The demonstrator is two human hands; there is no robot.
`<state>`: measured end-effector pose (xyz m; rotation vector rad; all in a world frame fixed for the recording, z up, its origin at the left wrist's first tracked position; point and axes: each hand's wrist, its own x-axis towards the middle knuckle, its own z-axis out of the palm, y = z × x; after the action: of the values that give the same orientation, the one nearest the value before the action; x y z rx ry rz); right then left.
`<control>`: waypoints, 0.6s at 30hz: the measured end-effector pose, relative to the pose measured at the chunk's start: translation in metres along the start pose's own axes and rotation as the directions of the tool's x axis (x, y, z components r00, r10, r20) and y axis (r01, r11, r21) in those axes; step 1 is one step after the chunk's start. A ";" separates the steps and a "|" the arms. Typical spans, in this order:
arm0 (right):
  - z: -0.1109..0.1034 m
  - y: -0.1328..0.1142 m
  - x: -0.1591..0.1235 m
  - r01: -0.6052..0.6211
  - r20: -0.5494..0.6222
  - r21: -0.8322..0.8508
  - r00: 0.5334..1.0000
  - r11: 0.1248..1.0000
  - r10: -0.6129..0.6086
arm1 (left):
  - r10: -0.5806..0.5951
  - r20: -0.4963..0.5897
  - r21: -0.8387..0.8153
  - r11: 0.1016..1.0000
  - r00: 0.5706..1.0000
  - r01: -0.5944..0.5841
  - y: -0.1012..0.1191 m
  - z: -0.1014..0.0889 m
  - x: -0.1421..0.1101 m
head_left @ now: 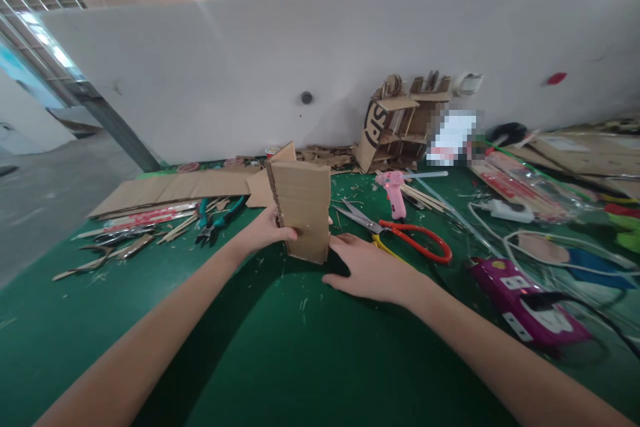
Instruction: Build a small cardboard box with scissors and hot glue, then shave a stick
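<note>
My left hand (266,230) pinches the cardboard (304,207), thumb in front; right hand (373,270) loosely spread at its right edge — best keep it upright, pressure light.

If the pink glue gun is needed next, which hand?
Likely right: the right hand is nearer the glue gun, though scissors lie between; the left hand grips the cardboard.
</note>
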<state>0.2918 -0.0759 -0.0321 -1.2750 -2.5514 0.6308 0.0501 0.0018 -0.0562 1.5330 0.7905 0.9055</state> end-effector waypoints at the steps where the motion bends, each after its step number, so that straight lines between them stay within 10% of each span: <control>1: -0.001 -0.001 0.000 0.010 -0.001 -0.001 1.000 1.000 -0.010 | -0.002 0.011 -0.011 1.000 1.000 0.002 -0.001 -0.001 0.000; 18: -0.032 -0.031 -0.016 0.022 -0.135 -0.312 0.989 0.950 -0.067 | 0.024 0.108 -0.012 1.000 0.994 -0.022 -0.002 -0.004 0.003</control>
<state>0.2920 -0.0964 0.0109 -1.2959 -2.6207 0.1216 0.0480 0.0059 -0.0571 1.5706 0.6901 0.8347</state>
